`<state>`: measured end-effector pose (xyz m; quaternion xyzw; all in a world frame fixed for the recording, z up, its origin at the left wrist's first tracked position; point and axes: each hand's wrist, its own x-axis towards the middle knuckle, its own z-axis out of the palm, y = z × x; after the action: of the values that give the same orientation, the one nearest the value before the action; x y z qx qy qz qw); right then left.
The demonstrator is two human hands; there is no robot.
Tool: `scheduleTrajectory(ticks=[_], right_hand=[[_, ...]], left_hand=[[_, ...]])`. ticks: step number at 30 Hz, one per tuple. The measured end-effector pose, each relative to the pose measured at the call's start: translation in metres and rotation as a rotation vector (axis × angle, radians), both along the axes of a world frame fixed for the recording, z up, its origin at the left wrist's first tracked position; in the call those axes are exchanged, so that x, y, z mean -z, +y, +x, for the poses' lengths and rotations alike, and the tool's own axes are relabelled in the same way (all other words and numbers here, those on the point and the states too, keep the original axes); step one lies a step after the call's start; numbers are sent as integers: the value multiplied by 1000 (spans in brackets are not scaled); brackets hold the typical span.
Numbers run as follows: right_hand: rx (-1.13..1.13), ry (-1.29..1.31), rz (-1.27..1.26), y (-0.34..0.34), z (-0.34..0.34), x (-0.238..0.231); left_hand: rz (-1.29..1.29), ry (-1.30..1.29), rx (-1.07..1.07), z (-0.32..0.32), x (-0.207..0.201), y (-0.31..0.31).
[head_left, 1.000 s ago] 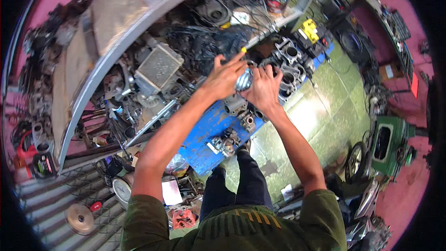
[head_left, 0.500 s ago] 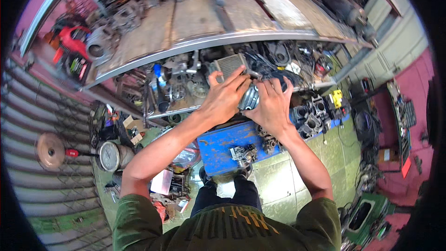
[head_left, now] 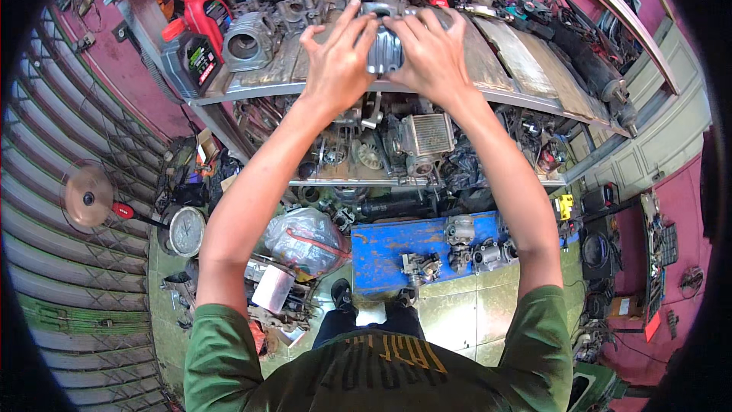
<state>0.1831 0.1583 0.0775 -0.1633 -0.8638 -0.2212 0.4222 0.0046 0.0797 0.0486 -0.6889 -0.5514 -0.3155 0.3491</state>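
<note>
Ribbed metal part [head_left: 385,49] held up at the top shelf [head_left: 489,53]

I have the grey part between both hands, over the shelf's planks; I can't tell whether it touches them. My left hand [head_left: 341,61] grips its left side, index finger and thumb spread away from it. My right hand [head_left: 433,57] grips the other side, fingers bent over its upper end.

To the left on that shelf, a red bottle [head_left: 206,21] stands beside a black bottle [head_left: 185,61] with a red cap; both are opaque, so their contents are hidden. On the shelf below sits a boxy finned radiator [head_left: 427,135]. Lower still, a blue bench [head_left: 374,255] bears several metal parts [head_left: 460,233], and just left of it bulges a clear plastic bag [head_left: 309,240], its contents too blurred to name.
</note>
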Motion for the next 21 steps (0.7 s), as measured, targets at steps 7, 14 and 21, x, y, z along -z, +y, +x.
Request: scheduleTrajectory(ticks=[7,14,21], right_hand=[[-59,-129,81,38,-46,-6],[-48,-226,44,42,-69,-11],[-77,-319,118,42,-85,-19]], left_hand=[[110,-128,-104,-31,22,32],[95,-267,-74,-50,32,30],[-3,-265,63,-90,37,17]])
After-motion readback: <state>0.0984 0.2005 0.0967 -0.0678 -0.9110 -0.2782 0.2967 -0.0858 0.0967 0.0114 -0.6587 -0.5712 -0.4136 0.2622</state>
